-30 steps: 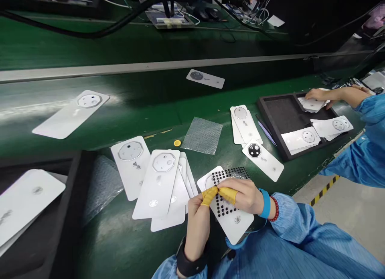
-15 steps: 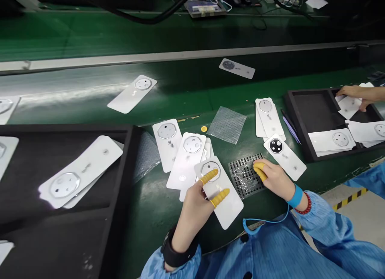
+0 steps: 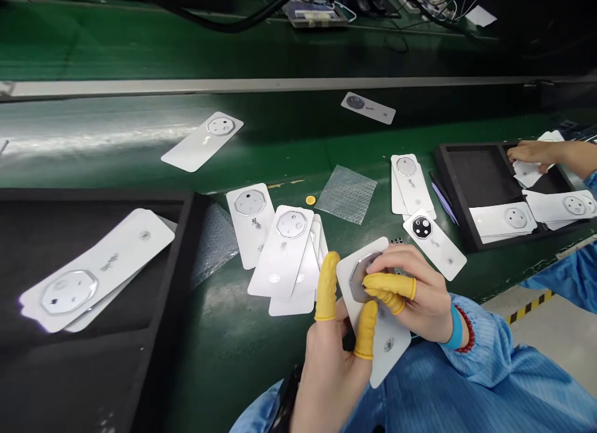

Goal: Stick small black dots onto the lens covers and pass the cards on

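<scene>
A white phone back cover (image 3: pixel 387 361) with a round camera plate is tilted up off the bench in my left hand (image 3: pixel 333 352), its yellow-cotted thumb lying on the cover and its yellow-cotted index finger raised. Over the camera plate, my right hand (image 3: pixel 417 296) has its fingertips pinched together; whatever small piece is between them is hidden. Behind this cover peeks a corner of a sheet of small black parts (image 3: pixel 396 240). Left of my hands lies a fanned pile of white phone back covers (image 3: pixel 280 259).
At left stands a black tray (image 3: pixel 168 296) with stacked covers. Clear bubble wrap (image 3: pixel 347 193), a yellow finger cot (image 3: pixel 310 200) and purple tweezers (image 3: pixel 444 203) lie on the green bench. Another person's hand (image 3: pixel 536 152) reaches into a second black tray (image 3: pixel 459 190) at right.
My left hand has lifted the cover off the bench and tilted it. My right hand has moved from the sheet of black parts to the cover's camera plate.
</scene>
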Demonstrator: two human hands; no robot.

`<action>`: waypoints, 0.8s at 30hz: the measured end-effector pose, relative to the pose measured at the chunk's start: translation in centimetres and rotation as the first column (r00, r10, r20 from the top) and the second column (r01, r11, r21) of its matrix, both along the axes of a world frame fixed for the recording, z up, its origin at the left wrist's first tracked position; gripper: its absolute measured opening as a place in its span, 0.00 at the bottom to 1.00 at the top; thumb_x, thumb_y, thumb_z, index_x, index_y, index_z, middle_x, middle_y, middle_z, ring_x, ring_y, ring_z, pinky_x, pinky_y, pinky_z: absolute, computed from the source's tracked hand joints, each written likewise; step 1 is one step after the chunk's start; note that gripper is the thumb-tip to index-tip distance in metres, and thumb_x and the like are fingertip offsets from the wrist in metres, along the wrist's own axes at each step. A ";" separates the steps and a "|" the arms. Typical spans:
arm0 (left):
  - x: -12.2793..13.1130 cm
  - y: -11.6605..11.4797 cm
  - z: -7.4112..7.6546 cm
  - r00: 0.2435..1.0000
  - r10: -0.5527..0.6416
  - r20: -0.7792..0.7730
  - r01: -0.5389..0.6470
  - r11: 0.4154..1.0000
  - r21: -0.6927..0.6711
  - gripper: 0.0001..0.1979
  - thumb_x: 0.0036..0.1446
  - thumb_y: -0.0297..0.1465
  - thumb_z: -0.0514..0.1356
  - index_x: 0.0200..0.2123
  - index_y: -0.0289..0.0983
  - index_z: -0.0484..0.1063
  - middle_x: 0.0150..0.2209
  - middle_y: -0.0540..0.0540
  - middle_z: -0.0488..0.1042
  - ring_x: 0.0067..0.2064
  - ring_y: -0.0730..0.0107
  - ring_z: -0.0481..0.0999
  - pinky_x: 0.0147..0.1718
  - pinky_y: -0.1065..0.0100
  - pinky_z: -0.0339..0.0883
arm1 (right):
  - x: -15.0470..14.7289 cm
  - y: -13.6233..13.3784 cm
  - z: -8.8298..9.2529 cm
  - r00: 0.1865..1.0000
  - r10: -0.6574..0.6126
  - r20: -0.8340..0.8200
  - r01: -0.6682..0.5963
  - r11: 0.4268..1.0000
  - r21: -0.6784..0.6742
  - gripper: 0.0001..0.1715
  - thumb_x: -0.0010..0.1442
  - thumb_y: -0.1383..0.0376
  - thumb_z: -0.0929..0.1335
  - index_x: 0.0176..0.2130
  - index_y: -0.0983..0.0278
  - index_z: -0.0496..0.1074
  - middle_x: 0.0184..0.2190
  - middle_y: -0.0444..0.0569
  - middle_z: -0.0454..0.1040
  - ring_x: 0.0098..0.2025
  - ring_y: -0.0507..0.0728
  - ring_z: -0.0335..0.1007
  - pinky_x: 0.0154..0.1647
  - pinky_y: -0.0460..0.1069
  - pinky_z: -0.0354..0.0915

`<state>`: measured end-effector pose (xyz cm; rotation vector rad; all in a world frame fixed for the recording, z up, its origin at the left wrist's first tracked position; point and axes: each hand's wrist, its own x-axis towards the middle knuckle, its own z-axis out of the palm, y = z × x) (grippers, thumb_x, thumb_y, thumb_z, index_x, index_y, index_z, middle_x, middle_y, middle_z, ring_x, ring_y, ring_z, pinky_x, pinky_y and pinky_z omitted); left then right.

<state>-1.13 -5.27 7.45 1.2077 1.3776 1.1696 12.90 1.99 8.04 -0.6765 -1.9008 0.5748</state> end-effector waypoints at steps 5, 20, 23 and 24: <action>0.4 -0.2 0.5 0.990 -0.023 -0.136 0.028 0.999 0.036 0.39 0.64 0.30 0.59 0.71 0.44 0.42 0.47 0.41 0.81 0.38 0.58 0.85 0.29 0.67 0.81 | 0.2 -0.1 0.5 0.997 -0.043 -0.060 0.039 0.997 -0.061 0.08 0.63 0.71 0.70 0.43 0.62 0.76 0.38 0.52 0.76 0.40 0.57 0.73 0.41 0.57 0.73; 0.0 -0.9 0.6 0.934 -0.013 -0.356 0.112 0.959 0.259 0.39 0.61 0.23 0.59 0.71 0.43 0.47 0.51 0.39 0.80 0.46 0.58 0.83 0.42 0.67 0.78 | 0.5 -0.5 0.7 0.970 -0.170 -0.173 0.085 0.906 -0.414 0.23 0.58 0.57 0.75 0.49 0.55 0.66 0.52 0.52 0.68 0.53 0.61 0.70 0.52 0.58 0.72; -0.2 -0.9 0.3 0.913 0.006 -0.408 0.128 0.945 0.301 0.39 0.59 0.25 0.61 0.70 0.44 0.50 0.48 0.39 0.81 0.42 0.54 0.85 0.39 0.64 0.80 | 1.1 -0.1 0.9 0.979 0.027 -0.204 -0.151 0.767 -0.624 0.30 0.60 0.55 0.73 0.56 0.54 0.58 0.45 0.50 0.72 0.40 0.56 0.76 0.39 0.52 0.76; -0.2 -0.9 0.2 0.911 0.004 -0.411 0.129 0.946 0.296 0.40 0.58 0.25 0.62 0.70 0.45 0.50 0.48 0.39 0.81 0.41 0.53 0.85 0.38 0.63 0.80 | 1.2 0.1 1.1 0.975 0.072 -0.209 -0.196 0.722 -0.663 0.31 0.61 0.55 0.73 0.57 0.54 0.58 0.41 0.48 0.73 0.36 0.54 0.75 0.35 0.50 0.76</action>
